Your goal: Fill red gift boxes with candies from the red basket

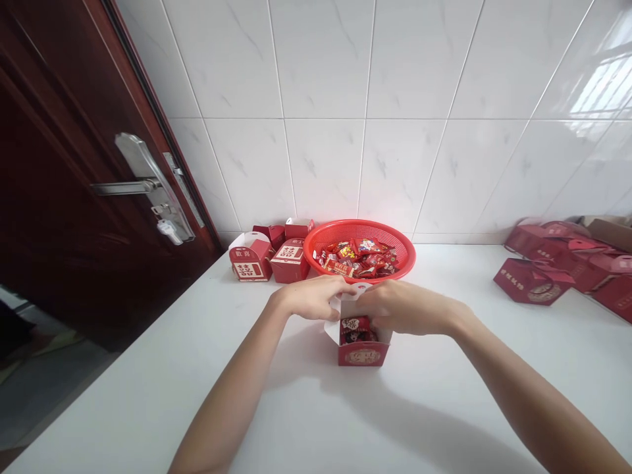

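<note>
The box has sweets inside but its top is open, with the left hand pinching the back flap and the right hand's grip hard to tell.

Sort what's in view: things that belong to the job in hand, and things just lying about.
Job in hand:
- left hand and right hand, at the open red box
- wrapped packets inside it
- red basket of packets
- probably the similar red boxes, left and right

Apparently not involved:
- door
- keys hanging from it
</note>
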Available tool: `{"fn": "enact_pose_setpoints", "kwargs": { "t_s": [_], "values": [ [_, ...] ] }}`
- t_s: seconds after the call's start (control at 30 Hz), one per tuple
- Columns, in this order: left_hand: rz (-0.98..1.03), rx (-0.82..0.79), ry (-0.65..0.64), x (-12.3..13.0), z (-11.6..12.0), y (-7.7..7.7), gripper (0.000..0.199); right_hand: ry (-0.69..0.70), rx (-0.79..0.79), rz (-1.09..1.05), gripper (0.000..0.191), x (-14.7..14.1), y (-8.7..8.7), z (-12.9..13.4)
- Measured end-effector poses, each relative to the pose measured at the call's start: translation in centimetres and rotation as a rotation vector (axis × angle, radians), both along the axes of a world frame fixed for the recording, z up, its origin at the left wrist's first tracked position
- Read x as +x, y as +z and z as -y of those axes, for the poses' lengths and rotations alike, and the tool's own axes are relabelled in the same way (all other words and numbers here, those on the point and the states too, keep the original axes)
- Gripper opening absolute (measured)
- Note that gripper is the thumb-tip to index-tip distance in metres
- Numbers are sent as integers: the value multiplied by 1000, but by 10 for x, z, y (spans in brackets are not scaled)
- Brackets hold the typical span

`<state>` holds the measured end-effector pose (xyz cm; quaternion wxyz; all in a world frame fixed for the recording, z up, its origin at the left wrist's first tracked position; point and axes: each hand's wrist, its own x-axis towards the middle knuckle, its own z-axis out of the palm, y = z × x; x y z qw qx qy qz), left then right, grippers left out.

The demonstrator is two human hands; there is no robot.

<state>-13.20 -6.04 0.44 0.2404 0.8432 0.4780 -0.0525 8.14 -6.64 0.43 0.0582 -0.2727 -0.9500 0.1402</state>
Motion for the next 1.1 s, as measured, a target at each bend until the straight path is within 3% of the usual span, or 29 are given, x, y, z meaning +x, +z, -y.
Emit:
{"fn": "enact_pose_setpoints", "kwargs": {
  "t_s": [0.1,0.23,0.37,0.5,0.8,1.1],
  "values": [
    [-12,-7,27,-1,0,1,66,-79,37,-165,24,18,-4,2],
    [-14,-2,24,-3,0,1,67,-229,139,-366,14,31,-24,5],
    [-9,12,27,-4,0,2,66,-312,91,-493,15,33,-46,5],
    [11,13,26,-3,0,3,63,-284,-2,-588,21,26,-60,5],
    [199,16,-3,-12,-2,0,45,-235,-116,-589,32,17,-82,13],
    [105,44,-39,6,-2,-6,58,-181,-163,-717,42,27,-97,11]
  ]
}}
